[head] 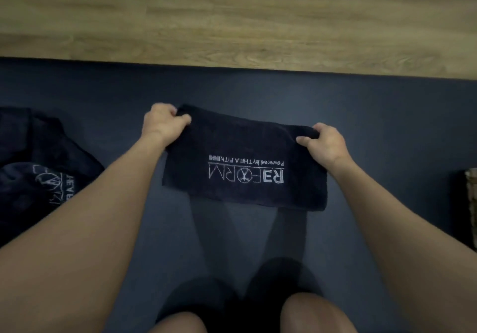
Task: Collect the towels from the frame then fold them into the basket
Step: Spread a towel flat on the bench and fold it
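Towel (pixel 245 175) in black cloth with white letters is held up and stretched wide above the dark mat (pixel 374 126), in front of the knees. One top corner is pinched by the left hand (pixel 164 123), with the fingers curled tight round the cloth. The other top corner is gripped in the same way by the right hand (pixel 324 143), with the thumb on the near side. Both corners are held well apart, most likely so that the cloth is pulled flat and the edges can be lined up for a neat fold. The lower part is let hang down, which should help the creases drop out. It cannot be told if the cloth is already doubled over. A heap of more black towels (pixel 38 167) can be seen on the mat at the left, within easy reach, probably to be done next. Part of a woven basket (pixel 471 203) is seen at the right edge, placed near so that a folded towel can be dropped in quickly. A wooden floor (pixel 232 23) is seen past the mat.
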Action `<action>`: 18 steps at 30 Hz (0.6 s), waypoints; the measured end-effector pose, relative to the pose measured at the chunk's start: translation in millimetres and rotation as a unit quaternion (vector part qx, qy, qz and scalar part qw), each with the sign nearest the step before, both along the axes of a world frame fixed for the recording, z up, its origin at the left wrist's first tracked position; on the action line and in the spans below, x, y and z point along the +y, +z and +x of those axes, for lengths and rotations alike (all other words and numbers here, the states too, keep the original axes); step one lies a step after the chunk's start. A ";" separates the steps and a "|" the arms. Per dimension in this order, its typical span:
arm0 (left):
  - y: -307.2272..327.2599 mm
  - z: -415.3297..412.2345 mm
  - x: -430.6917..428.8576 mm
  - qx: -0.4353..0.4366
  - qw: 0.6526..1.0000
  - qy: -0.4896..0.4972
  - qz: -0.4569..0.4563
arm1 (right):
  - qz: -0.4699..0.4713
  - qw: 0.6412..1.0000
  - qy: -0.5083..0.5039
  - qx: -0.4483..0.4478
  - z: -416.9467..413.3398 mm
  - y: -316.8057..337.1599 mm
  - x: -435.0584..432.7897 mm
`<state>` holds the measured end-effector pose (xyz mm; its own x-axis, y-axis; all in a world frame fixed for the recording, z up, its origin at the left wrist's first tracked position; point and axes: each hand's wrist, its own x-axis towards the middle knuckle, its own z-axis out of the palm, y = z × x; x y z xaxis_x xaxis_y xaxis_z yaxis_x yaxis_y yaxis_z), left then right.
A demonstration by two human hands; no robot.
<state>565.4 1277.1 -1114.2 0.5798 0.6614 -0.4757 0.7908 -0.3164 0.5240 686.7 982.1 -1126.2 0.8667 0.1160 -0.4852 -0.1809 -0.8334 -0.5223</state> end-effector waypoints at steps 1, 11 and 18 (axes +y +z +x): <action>6.0 11.0 -1.2 -0.037 0.999 -0.007 0.028 | 0.039 0.999 -0.032 0.013 -6.9 4.4 -1.9; 0.0 -39.7 -91.6 -0.135 0.979 0.152 0.004 | 0.193 0.914 -0.211 0.288 -137.4 8.7 -30.2; -28.8 -135.8 -160.8 -0.005 0.993 0.064 -0.101 | 0.233 0.893 -0.234 0.305 -194.6 5.7 -42.5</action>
<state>429.6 1116.2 -1143.0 0.5021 0.6220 -0.6008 0.8122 -0.1006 0.5747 492.1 939.6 -1120.5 0.4632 0.1220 -0.8778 -0.8225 -0.3098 -0.4771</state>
